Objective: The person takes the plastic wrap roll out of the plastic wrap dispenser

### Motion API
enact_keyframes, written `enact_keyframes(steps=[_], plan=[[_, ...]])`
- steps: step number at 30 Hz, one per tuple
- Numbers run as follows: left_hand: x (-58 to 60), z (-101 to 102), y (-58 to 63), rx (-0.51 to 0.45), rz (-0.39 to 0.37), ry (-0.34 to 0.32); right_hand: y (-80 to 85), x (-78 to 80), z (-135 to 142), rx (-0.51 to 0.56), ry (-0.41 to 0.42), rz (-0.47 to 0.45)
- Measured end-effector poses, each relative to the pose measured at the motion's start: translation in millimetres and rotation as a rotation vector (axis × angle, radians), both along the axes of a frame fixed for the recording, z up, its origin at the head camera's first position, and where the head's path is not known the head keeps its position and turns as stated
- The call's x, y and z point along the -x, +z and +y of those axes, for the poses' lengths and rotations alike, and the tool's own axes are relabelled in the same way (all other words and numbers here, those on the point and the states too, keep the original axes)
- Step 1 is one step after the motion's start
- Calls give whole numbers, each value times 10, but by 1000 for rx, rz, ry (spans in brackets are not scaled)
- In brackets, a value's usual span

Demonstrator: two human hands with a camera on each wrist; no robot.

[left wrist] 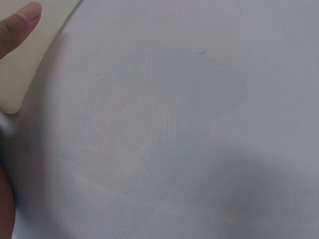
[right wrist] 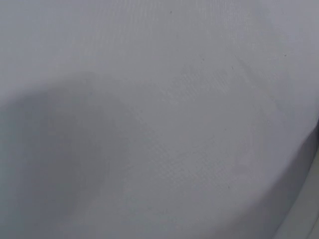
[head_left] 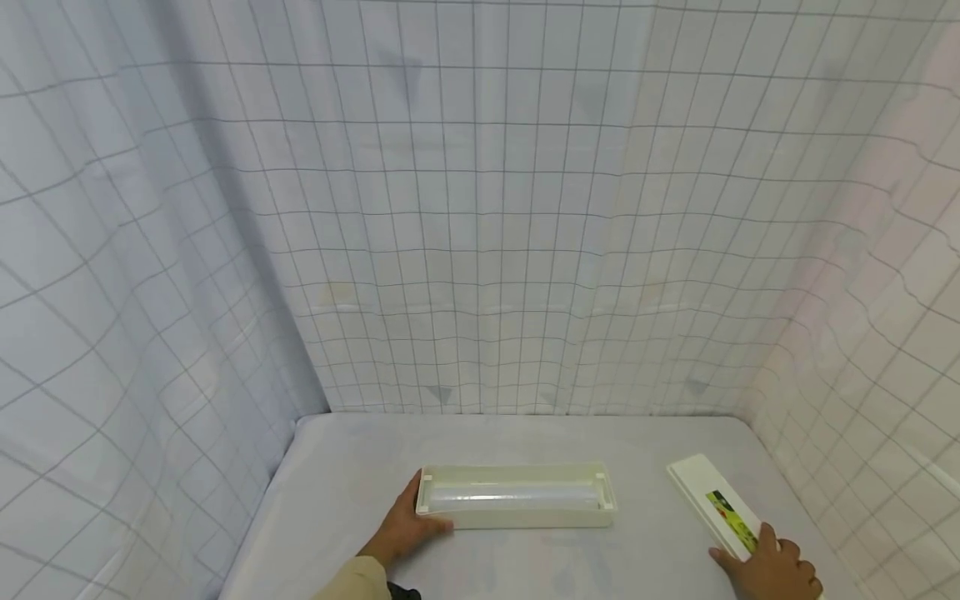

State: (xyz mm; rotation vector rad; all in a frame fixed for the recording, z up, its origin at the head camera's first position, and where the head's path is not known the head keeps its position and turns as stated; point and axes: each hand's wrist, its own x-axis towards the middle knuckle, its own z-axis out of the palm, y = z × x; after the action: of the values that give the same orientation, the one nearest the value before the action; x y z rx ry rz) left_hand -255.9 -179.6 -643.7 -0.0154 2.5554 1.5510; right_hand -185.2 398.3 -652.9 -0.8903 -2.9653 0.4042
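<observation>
A long cream plastic box point(head_left: 525, 518) lies lengthwise on the table, its top uncovered. Inside it is a shiny, translucent roll point(head_left: 517, 497) that looks like cling film. My left hand point(head_left: 405, 525) grips the box's left end, thumb along the front and fingers at the far side; in the left wrist view the thumb point(left wrist: 20, 27) lies against the pale box wall point(left wrist: 20, 74). To the right, a flat cream lid point(head_left: 693, 479) with a green and yellow label point(head_left: 731, 518) lies at a slant. My right hand point(head_left: 776, 571) holds its near end, thumb and fingers at opposite edges.
A white cloth covers the table point(head_left: 352, 450). White sheets with a dark grid pattern point(head_left: 480, 250) hang behind it and along both sides. The right wrist view holds mostly cloth and shadow, with a pale edge point(right wrist: 301, 214) at lower right.
</observation>
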Motion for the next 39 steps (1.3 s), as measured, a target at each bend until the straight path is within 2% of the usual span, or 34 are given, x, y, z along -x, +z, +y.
enact_keyframes(steps=[2,8,15,23,39], plan=[[-14,-14,20,9,-2,8,26,0,-13,8,11,13],[-10,-31,26,23,-9,15,58,14,-24,30,7,-45],[-2,-28,17,1,-10,7,36,-21,-67,13,27,63],[17,-15,12,8,-23,14,80,-28,-128,-89,135,136],[23,-27,4,-5,-17,3,293,49,-270,6,200,167]])
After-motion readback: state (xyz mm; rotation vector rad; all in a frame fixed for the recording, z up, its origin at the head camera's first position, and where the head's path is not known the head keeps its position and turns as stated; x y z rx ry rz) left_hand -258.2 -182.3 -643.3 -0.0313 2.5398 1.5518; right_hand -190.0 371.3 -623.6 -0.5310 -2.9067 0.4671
